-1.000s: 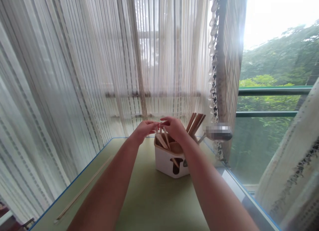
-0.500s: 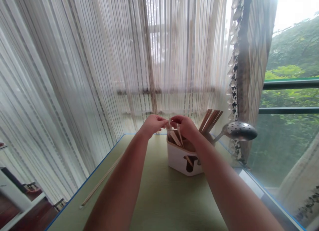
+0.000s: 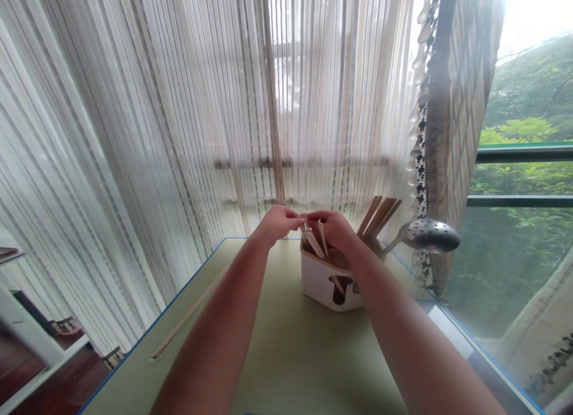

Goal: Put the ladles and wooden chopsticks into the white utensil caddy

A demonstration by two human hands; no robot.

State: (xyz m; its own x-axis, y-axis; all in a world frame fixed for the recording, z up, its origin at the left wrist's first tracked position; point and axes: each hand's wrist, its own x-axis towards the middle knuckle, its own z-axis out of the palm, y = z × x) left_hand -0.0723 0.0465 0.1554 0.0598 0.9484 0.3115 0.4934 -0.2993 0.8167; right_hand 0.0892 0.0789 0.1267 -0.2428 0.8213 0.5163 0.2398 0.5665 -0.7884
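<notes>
Chopsticks: pale wooden sticks leaning in the white utensil holder, which sits at 12 o'clock on the green table. Light, stiff, thin, likely smooth, so pinch near the top ends. Left hand and right hand meet over the holder's rim, fingertips pinched narrow on the upper tips. Darker chopsticks stand at the holder's 2 o'clock, slotted ladle at 3. Single stick lies at 9 o'clock. Versus 0.5 s ago: hands barely shifted, same pinch.

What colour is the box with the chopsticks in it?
White, seen in the head view: the box sits on the green table.
</notes>
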